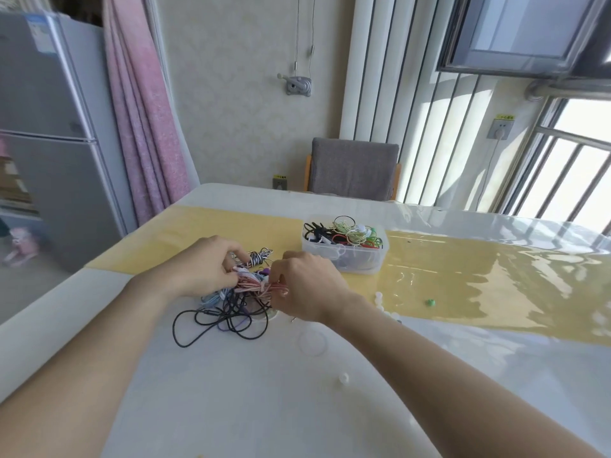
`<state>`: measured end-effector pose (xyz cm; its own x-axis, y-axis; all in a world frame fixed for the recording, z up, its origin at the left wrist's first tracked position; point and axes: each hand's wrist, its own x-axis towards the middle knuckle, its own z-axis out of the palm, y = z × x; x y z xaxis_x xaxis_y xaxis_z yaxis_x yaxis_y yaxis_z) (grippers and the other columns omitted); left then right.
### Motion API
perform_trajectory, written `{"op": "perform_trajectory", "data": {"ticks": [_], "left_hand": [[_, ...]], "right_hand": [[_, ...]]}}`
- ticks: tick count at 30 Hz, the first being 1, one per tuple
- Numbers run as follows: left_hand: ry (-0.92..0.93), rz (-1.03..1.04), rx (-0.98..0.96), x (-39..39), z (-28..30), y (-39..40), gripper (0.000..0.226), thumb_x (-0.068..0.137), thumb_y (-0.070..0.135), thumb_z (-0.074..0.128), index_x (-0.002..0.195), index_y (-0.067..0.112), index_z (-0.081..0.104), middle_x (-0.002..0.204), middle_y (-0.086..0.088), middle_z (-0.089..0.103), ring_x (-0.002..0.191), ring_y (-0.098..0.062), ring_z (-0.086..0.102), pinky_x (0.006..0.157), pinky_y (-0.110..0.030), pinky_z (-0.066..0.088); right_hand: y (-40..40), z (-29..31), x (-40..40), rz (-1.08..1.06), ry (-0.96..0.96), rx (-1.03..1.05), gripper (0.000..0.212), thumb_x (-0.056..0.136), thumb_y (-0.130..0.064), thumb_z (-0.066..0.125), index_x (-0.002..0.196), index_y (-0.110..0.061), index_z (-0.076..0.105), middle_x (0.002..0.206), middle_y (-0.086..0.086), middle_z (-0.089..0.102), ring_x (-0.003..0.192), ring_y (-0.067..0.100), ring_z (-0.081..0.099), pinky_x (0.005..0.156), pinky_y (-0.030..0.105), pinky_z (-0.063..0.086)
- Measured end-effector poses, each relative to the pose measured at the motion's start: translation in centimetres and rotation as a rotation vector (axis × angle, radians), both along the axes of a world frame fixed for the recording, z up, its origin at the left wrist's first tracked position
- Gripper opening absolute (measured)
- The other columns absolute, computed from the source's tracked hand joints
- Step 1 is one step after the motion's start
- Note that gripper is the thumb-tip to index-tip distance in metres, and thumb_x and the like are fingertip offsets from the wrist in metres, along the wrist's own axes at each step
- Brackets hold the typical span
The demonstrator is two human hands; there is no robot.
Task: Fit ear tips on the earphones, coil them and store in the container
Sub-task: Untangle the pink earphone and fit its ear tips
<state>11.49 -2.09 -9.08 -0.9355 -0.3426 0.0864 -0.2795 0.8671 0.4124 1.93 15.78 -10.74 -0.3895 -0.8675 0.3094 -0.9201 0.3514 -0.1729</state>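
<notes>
Both hands worked at a tangled heap of earphone cables near the middle of the white table. The left hand pinched the pink-and-white striped cable at the top of the heap; the right hand, fingers curled, gripped the same cable at its other end. A black cable trailed loose toward the onlooker. The clear plastic container, holding coiled earphones, stood just beyond the right hand on the yellow mat. White ear tips and one green ear tip lay scattered to the right.
</notes>
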Motion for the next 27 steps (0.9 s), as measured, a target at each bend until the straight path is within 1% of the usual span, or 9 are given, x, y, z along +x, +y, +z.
{"op": "perform_trajectory", "data": {"ticks": [2,5,7,9,14,18,22,24,27], "left_hand": [[-0.003,0.022,-0.029,-0.2,-0.1,0.1,0.027,0.079,0.009,0.066,0.101,0.024,0.068,0.076,0.010,0.069,0.070,0.001,0.060,0.057,-0.010,0.040],[0.014,0.057,-0.103,-0.5,-0.1,0.2,0.024,0.081,0.008,0.060,0.090,0.025,0.075,0.071,0.007,0.069,0.066,-0.007,0.063,0.059,-0.020,0.047],[0.031,0.061,-0.117,-0.6,0.0,0.2,0.032,0.085,0.006,0.053,0.086,0.028,0.076,0.077,0.005,0.072,0.065,-0.012,0.065,0.059,-0.023,0.051],[0.043,0.059,-0.101,-0.5,-0.1,-0.2,0.037,0.087,0.002,0.049,0.089,0.028,0.075,0.086,0.006,0.074,0.066,-0.004,0.061,0.060,-0.021,0.046],[0.091,0.105,-0.016,-0.6,-0.4,-1.1,0.030,0.088,0.005,0.053,0.097,0.026,0.072,0.101,0.002,0.072,0.084,-0.013,0.062,0.074,-0.022,0.043],[0.169,0.089,0.011,-1.2,-0.2,-0.5,0.033,0.086,0.005,0.060,0.114,0.020,0.066,0.114,0.002,0.065,0.099,-0.013,0.054,0.083,-0.024,0.038],[0.411,0.001,0.250,-2.1,0.7,2.5,0.033,0.082,0.008,0.065,0.109,0.027,0.066,0.112,0.015,0.065,0.108,-0.007,0.058,0.087,-0.028,0.046],[0.433,-0.069,0.482,-2.4,1.2,4.3,0.035,0.075,0.025,0.070,0.110,0.026,0.066,0.111,0.014,0.068,0.109,-0.003,0.060,0.095,-0.030,0.048],[0.406,-0.182,0.715,-3.0,1.3,6.3,0.058,0.065,0.046,0.072,0.117,0.024,0.064,0.113,0.008,0.070,0.110,-0.004,0.062,0.102,-0.032,0.046]], "right_hand": [[0.2,0.3,-0.4,0.033,0.012,-0.045,0.022,0.079,-0.021,0.064,0.097,-0.021,0.076,0.095,0.004,0.062,0.084,0.030,0.062,0.064,0.033,0.050],[0.5,0.7,-1.4,0.083,0.017,-0.147,0.021,0.082,-0.012,0.064,0.095,-0.021,0.078,0.097,0.005,0.062,0.092,0.028,0.058,0.071,0.035,0.050],[0.8,1.0,-2.2,0.105,0.040,-0.191,0.020,0.088,-0.010,0.066,0.097,-0.022,0.078,0.102,0.005,0.063,0.095,0.028,0.056,0.079,0.040,0.051],[1.3,1.3,-3.1,0.108,0.011,-0.209,0.017,0.093,-0.012,0.067,0.101,-0.022,0.077,0.104,0.002,0.065,0.097,0.026,0.058,0.081,0.042,0.051],[2.5,2.3,-4.6,0.007,-0.300,-0.395,0.015,0.094,-0.009,0.066,0.102,-0.016,0.076,0.099,-0.001,0.072,0.085,0.015,0.067,0.081,0.028,0.053],[3.4,2.5,-4.7,-0.024,-0.705,-0.582,0.012,0.097,-0.011,0.063,0.101,-0.006,0.074,0.088,0.004,0.073,0.071,0.007,0.063,0.065,0.013,0.047],[3.9,2.1,-4.7,-0.078,-1.038,-0.658,0.016,0.101,-0.016,0.059,0.103,-0.006,0.071,0.086,0.005,0.067,0.071,0.013,0.057,0.059,0.021,0.042],[3.9,2.0,-4.6,-0.084,-1.163,-0.684,0.023,0.102,-0.019,0.057,0.109,0.000,0.069,0.084,0.004,0.066,0.070,0.013,0.056,0.060,0.025,0.041],[4.2,2.1,-4.5,-0.061,-1.281,-0.700,0.025,0.103,-0.021,0.054,0.106,-0.001,0.067,0.078,-0.002,0.065,0.067,0.011,0.054,0.061,0.026,0.040]]}}
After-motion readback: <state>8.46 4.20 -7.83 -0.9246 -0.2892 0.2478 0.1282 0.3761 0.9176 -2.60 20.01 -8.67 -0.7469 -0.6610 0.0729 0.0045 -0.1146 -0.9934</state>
